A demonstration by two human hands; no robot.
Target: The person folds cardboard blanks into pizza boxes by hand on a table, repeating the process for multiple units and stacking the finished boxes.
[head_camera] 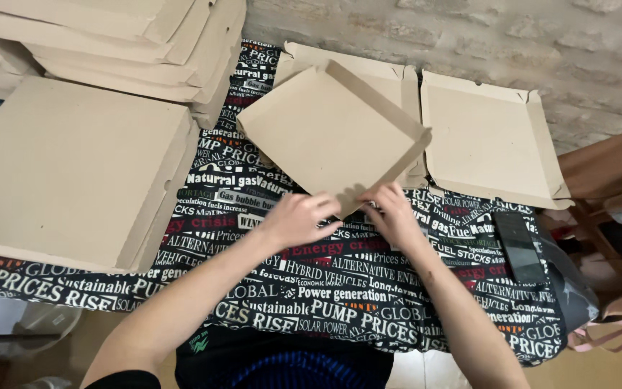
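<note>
flat brown cardboard box tray (329, 133) | light, stiff, creasable | left hand (298, 217) + right hand (391, 209) both pinching near corner | hold by edges

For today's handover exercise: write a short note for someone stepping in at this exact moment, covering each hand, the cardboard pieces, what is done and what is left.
Left hand and right hand: both pinch the near corner of a tilted tray.
Two more trays lie behind on the printed cloth.
Done: closed boxes stacked at left.
Left: the held tray and the two open ones are not closed.
</note>
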